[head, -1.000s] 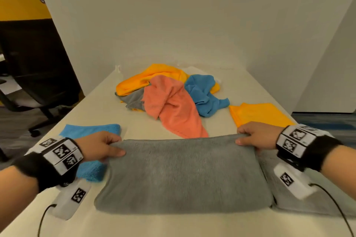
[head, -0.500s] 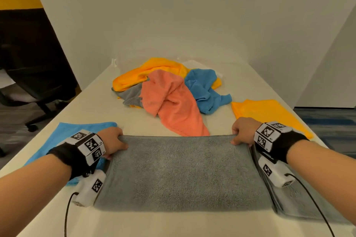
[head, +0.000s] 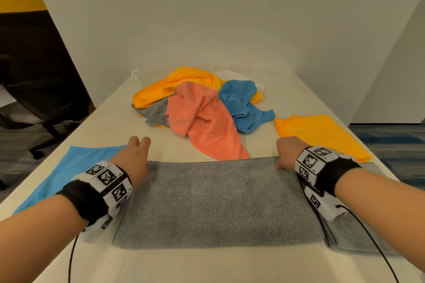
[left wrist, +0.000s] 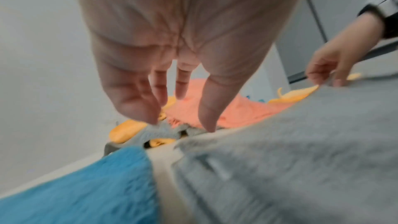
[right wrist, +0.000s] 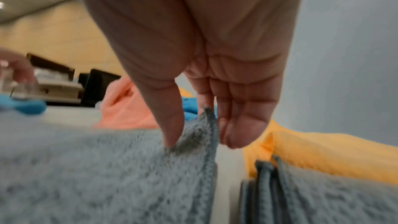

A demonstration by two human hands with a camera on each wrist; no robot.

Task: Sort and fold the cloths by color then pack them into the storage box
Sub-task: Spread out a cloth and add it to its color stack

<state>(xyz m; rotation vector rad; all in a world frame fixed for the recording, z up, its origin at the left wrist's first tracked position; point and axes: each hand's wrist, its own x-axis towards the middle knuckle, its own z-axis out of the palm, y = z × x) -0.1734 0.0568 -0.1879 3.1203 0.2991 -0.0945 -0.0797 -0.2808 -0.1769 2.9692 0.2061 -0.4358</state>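
Grey towel [head: 216, 200] lies long axis left-right; right hand [head: 286, 153] pinches its far right corner, left hand [head: 134, 158] spread, empty.

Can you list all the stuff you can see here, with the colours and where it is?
Grey cloth: one, grey, folded flat at the table's near edge.
Folded grey stack: one, grey, right of it.
Blue cloth: one, blue, flat, near left.
Orange cloth: one, orange, flat, right.
Cloth pile: one heap of pink, blue, orange and grey, table centre.
Table: one, cream.
Office chair: one, black, far left.
Left hand: open, fingers off the grey cloth's far left corner.
Right hand: pinches its far right corner.
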